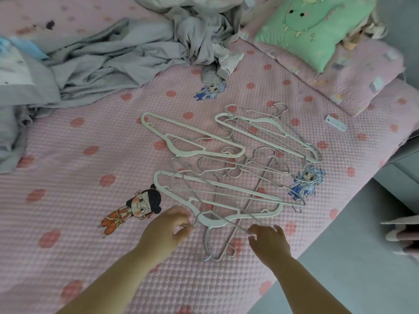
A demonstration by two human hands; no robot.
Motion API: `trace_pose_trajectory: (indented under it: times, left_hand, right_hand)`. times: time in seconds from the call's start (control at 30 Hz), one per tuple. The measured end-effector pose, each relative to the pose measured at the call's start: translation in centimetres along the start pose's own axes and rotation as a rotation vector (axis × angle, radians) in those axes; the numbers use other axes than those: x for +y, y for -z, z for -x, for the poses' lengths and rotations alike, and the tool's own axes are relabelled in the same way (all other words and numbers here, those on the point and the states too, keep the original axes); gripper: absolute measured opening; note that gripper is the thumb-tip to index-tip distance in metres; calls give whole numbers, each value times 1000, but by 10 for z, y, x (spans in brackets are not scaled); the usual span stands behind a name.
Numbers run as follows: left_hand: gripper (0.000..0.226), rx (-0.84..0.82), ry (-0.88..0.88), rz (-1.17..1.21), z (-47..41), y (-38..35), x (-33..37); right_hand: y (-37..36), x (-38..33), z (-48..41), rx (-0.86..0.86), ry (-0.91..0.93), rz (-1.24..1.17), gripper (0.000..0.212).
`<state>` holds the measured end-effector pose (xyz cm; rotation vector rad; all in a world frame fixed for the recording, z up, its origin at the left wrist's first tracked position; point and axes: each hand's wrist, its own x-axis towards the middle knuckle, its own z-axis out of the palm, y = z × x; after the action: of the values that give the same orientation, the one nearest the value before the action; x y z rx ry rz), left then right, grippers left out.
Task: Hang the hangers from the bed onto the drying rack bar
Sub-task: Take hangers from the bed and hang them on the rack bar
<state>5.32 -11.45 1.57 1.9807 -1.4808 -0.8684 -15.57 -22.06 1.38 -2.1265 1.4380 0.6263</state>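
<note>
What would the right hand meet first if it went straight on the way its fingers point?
The right hand points up-left; a wire hanger is already at its fingertips, with the white hanger probably next beyond it.

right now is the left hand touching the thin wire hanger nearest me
Touching. The head view shows the left hand pinching the wire hanger between thumb and fingertips.

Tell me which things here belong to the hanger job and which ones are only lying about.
Job: hangers on the bed; left hand pinching one wire hook; right hand at a wire hanger.
Lying about: grey bedding; green pillow; small white tag.
</note>
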Motion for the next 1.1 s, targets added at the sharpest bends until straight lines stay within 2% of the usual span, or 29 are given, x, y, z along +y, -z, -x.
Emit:
trace_pose_trajectory:
  times: [0.07, 0.17, 0.23, 0.47, 0.63, 0.9, 0.97, 1.1]
  left_hand:
    - [23, 65, -9, 46, -4, 14, 11]
    - [11, 161, -11, 80, -9, 32, 31]
    - [15, 204, -4, 68, -10, 44, 46]
    - [19, 183, -60, -58, -17, 90, 105]
    - [18, 211, -56, 62, -18, 112, 130]
    - [14, 191, 0, 95, -20, 121, 125]
    - [22, 159, 40, 67, -22, 115, 118]
    - [32, 77, 134, 100, -19, 102, 95]
  right_hand:
    - [12, -3, 8, -16, -9, -93, 27]
    - [34, -3, 23, 47, 7, -165, 28]
    - [52, -2, 36, 91, 12, -166, 21]
    - [113, 6, 85, 238, 24, -52, 28]
    - [133, 8, 105, 264, 100, -32, 30]
    - [135, -2, 107, 214, 136, -11, 36]
    - [130, -5, 104, 181, 125, 29, 31]
    - [120, -9, 100, 183, 75, 148, 36]
